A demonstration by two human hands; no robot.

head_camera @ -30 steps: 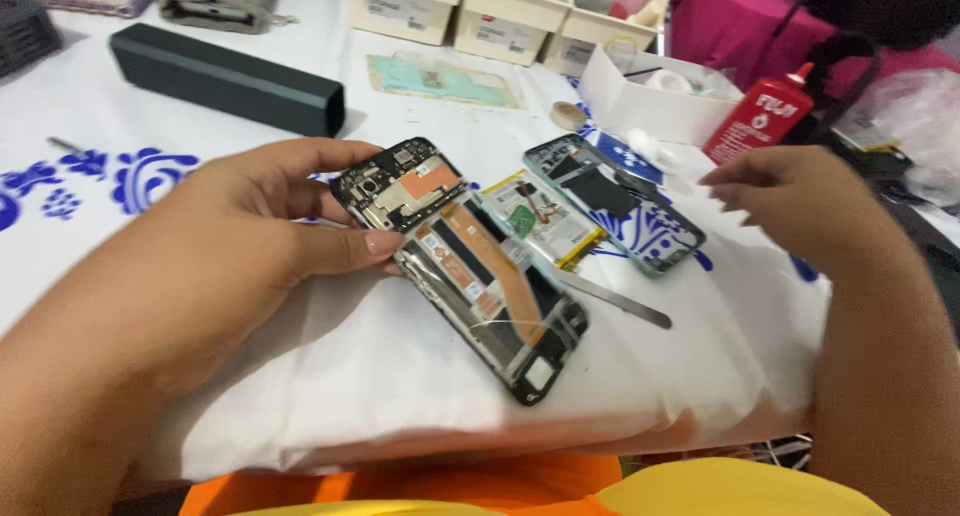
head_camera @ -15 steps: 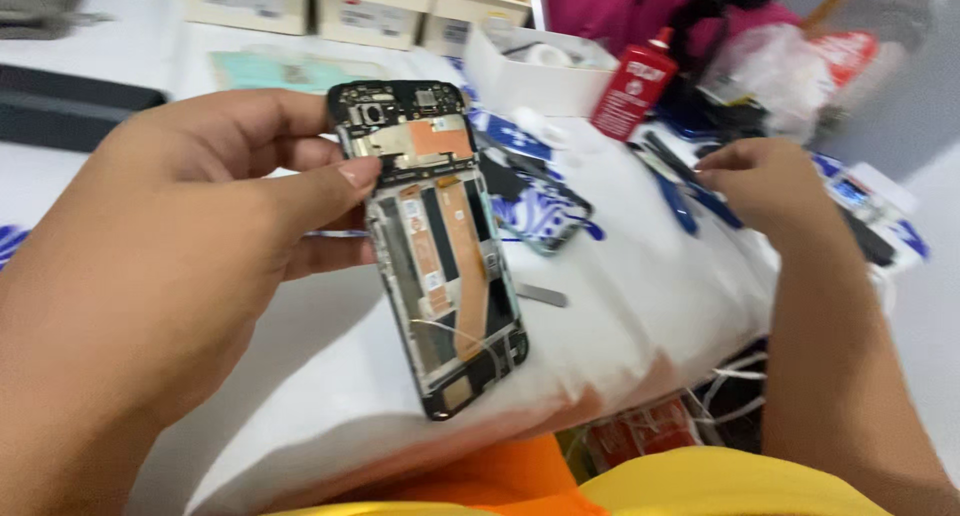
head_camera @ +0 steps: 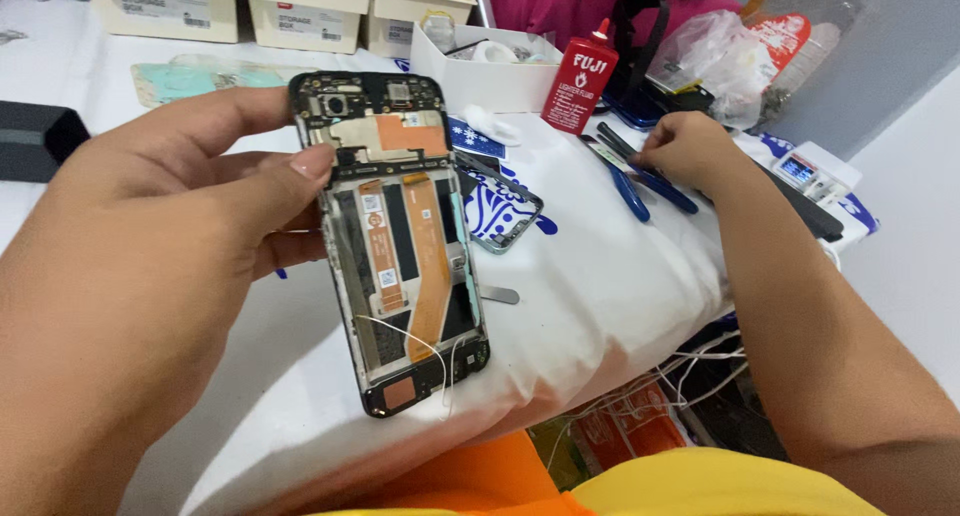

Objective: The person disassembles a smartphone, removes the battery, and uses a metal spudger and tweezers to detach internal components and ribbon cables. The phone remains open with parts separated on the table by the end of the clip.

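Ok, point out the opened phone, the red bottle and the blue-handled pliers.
opened phone (head_camera: 405, 266), head view, orange flex strip at its middle.
red bottle (head_camera: 580, 76), head view, front of its body.
blue-handled pliers (head_camera: 630, 188), head view, one blue handle.

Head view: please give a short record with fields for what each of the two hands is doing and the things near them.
left hand: holds the opened phone lifted off the table, back cover removed, orange flex cables showing
right hand: reaches to the blue-handled tools on the white cloth
beside tools: red bottle
behind phone: phone frame lying flat
far edge: white storage boxes
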